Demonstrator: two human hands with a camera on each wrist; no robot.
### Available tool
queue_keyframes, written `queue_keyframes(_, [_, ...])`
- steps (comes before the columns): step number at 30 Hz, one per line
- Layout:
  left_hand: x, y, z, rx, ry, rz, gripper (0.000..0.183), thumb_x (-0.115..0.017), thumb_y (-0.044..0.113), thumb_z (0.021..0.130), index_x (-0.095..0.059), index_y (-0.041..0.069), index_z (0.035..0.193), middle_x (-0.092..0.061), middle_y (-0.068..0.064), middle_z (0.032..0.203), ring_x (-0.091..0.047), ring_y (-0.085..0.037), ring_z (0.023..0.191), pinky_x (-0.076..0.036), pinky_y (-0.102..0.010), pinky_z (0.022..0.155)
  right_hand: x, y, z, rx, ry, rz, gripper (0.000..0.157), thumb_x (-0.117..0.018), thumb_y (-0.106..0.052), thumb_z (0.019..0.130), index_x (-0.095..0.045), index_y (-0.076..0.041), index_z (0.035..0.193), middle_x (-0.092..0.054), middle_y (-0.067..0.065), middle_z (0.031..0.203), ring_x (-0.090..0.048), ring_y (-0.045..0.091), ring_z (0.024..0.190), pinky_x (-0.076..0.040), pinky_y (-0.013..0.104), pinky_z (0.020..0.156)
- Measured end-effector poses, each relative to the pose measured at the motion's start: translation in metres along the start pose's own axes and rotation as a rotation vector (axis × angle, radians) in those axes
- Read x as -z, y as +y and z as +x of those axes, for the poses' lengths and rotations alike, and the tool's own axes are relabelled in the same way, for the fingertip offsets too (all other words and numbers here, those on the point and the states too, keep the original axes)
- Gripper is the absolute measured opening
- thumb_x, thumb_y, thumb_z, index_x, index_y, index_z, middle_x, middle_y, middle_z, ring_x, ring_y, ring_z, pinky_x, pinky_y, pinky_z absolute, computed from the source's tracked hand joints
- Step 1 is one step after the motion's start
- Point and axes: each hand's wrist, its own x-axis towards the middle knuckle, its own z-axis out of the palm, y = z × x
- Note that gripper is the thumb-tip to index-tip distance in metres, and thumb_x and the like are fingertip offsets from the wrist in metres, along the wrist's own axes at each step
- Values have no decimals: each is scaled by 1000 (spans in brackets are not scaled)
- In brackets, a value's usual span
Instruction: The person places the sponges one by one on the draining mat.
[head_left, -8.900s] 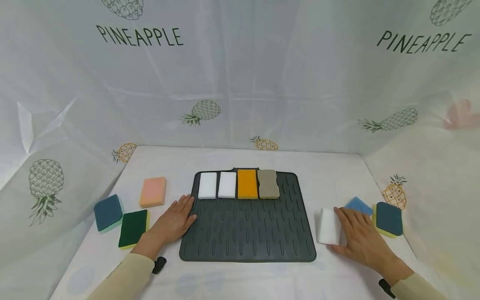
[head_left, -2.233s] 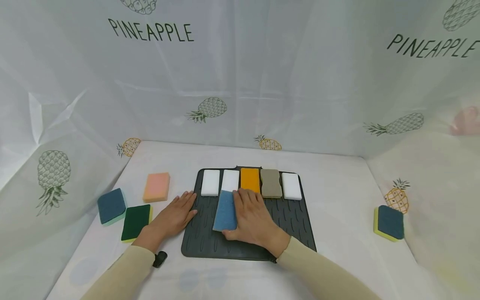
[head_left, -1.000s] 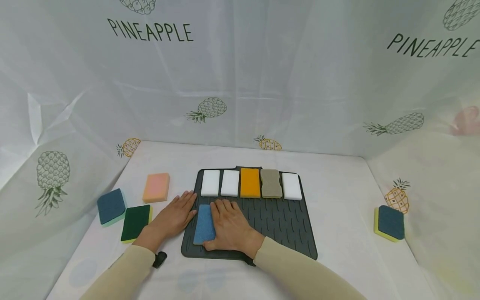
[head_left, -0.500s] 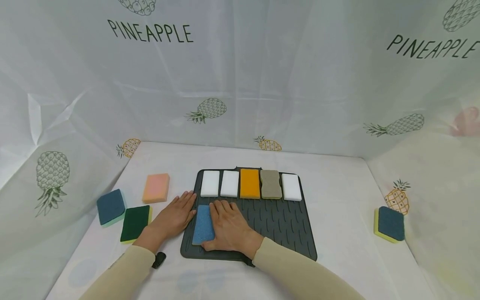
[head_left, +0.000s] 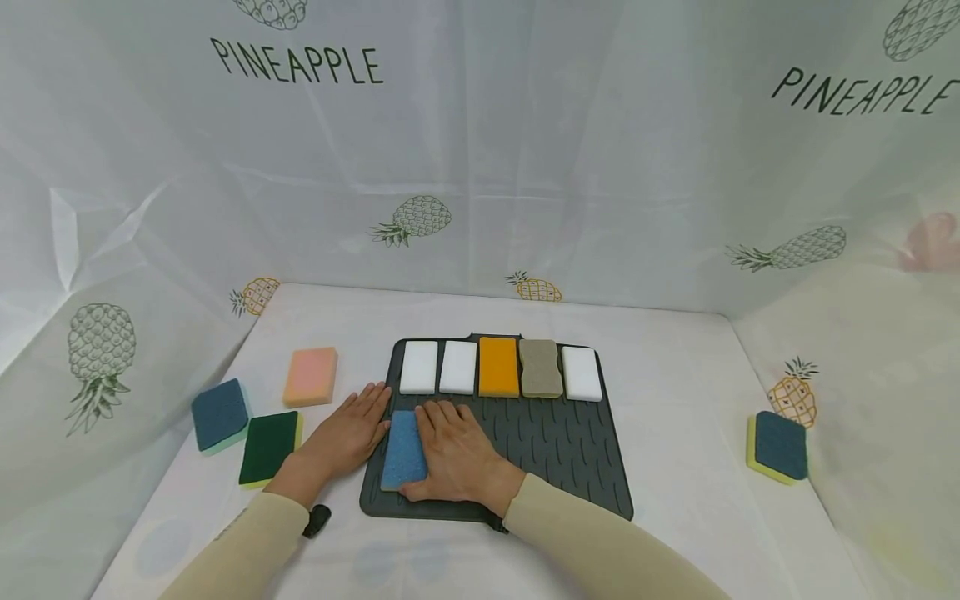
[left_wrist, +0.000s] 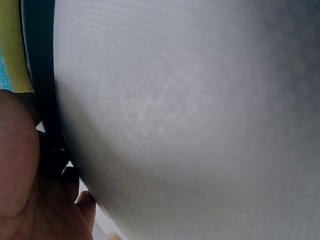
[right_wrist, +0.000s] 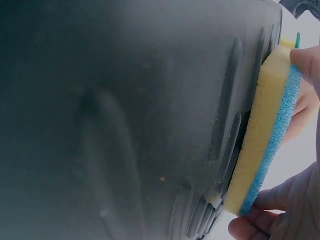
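Note:
My right hand [head_left: 457,458] holds a blue-topped sponge [head_left: 404,450] on the dark ribbed mat [head_left: 555,467], near its left front part. In the right wrist view, the thumb and fingertips pinch opposite ends of this sponge [right_wrist: 265,130], which has a yellow body and a blue scouring side. My left hand [head_left: 345,437] rests with straight fingers against the mat's left edge. Along the mat's back stand, left to right, two white sponges [head_left: 418,367], an orange sponge [head_left: 498,367], a grey-brown sponge [head_left: 541,368] and another white sponge [head_left: 582,373].
Left of the mat lie a pink-orange sponge [head_left: 311,377], a dark blue sponge [head_left: 220,414] and a dark green sponge [head_left: 270,447]. Far to the right is a dark blue and yellow sponge [head_left: 780,447]. A pineapple-print sheet [head_left: 600,167] hangs around the white table.
Earlier the right hand was on a white sponge at right; that sponge now ends the back row. The blue-topped sponge came across the mat to its left front. The left hand stayed.

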Motion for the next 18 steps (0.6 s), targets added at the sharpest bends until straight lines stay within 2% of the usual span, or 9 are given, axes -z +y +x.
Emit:
queue_keyframes(8, [0,0,1,0,-9,-11,61,-50,27,113,-35,-8,161,-37,-26,166,-33,-44,156,-31,-61,126,6,6,-5,-16,-2,18,121,-48,-94,83,-37,-4,163,-45,13,163,-46,29,146,-44,48,116])
queue_keyframes(11, [0,1,0,6,-6,-17,61,-50,28,113,-35,-8,161,-37,-26,166,-33,-44,156,-30,-62,126,14,15,-10,-37,14,33,114,-49,-90,87,-39,-5,163,-46,12,163,-47,29,146,-44,49,117])
queue_keyframes(14, [-1,1,0,11,-1,-29,61,-50,27,113,-35,-7,161,-37,-26,166,-33,-44,157,-30,-62,126,20,34,-18,-61,90,49,99,-54,-80,94,-45,-5,159,-52,12,156,-51,30,142,-47,50,115])
queue_keyframes(18, [-1,0,1,9,-4,-33,62,-50,27,113,-34,-7,161,-36,-26,167,-31,-44,157,-29,-62,127,25,76,-39,-86,241,36,75,-62,-61,101,-56,-4,149,-62,13,143,-60,32,131,-52,53,107])
